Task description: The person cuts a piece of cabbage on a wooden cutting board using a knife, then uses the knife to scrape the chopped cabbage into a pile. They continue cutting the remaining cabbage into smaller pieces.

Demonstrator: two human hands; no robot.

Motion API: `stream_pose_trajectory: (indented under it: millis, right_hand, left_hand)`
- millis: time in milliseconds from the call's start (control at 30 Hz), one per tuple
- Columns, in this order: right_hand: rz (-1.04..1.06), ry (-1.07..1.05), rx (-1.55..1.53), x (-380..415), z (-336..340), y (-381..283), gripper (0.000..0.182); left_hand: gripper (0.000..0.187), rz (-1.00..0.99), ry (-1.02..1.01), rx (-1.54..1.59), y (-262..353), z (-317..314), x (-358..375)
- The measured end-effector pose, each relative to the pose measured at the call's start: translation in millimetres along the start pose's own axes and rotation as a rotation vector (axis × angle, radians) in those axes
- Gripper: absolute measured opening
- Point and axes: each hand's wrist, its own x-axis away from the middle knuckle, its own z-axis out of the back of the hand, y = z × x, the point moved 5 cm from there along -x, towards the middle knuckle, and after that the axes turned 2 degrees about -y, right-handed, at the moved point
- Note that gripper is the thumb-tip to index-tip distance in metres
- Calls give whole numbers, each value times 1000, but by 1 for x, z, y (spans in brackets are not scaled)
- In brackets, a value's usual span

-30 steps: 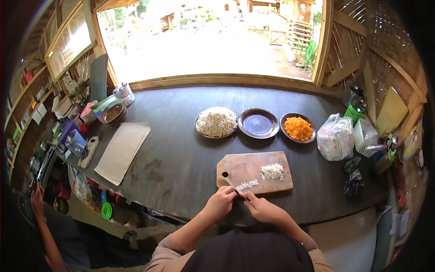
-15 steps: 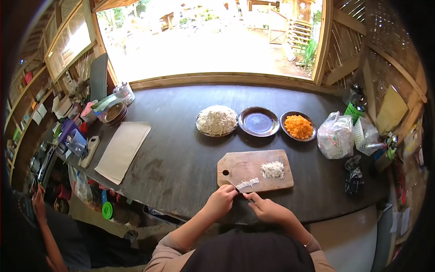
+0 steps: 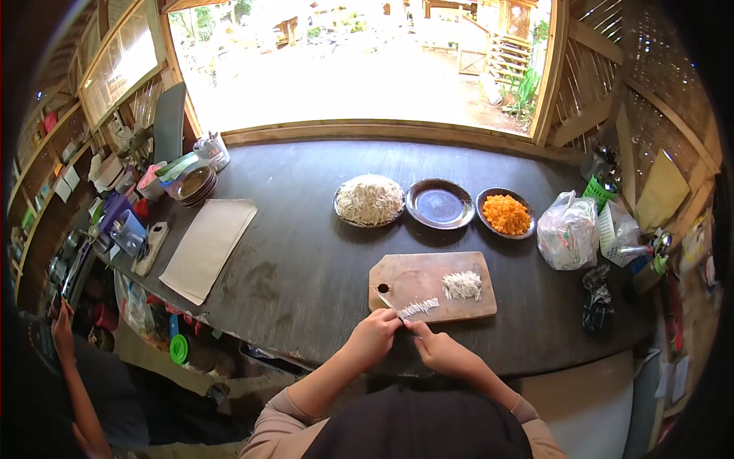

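Observation:
My left hand (image 3: 375,335) is closed at the near edge of the wooden cutting board (image 3: 417,269), pinching thin white vegetable strips whose ends stick out toward the handle hole. Close against it, my right hand (image 3: 443,350) grips a small knife; its blade is mostly hidden between the hands. Short cut white pieces (image 3: 419,307) lie in a row just beyond my fingers. A small pile of chopped white pieces (image 3: 462,286) rests on the board's right side.
Behind the board stand a plate heaped with white shreds (image 3: 369,200), a bare dark plate (image 3: 440,205) and a plate of chopped orange pieces (image 3: 505,214). A plastic bag (image 3: 568,231) sits right; brown paper sheets (image 3: 208,251) lie left. Another person's arm (image 3: 80,390) shows at far left.
My right hand has drawn in closer to my left, and the knife shows less. The white row by my fingers looks slightly more spread. The view has shifted a little.

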Motion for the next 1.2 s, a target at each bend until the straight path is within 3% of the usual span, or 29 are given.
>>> stream_pose_trajectory:
  millis: [133,200,400,500,667,1033,1133,1200]
  right_hand:
    - [-41,-33,-61,2,9,-3,40]
    - [71,-28,-47,8,10,5,39]
    - [-18,13,-50,-3,1,2,39]
    - [152,89,-122,-4,8,12,39]
    - [-44,102,-178,33,40,11,48]
    - [-60,27,-271,43,44,9,40]
    - [-121,169,-280,43,57,29,39]
    - [-15,352,-126,46,64,32,38]
  left_hand:
    - [18,-26,5,-8,-4,-3,-1]
    - [17,-29,9,-16,-6,-2,-2]
    - [16,-41,21,9,2,4,-2]
    - [17,-31,34,76,-5,-1,-1]
    - [17,30,124,186,-3,4,4]
    - [24,32,227,300,-7,6,15]
    - [23,37,274,274,-7,8,17]
    - [21,91,277,318,-10,7,18]
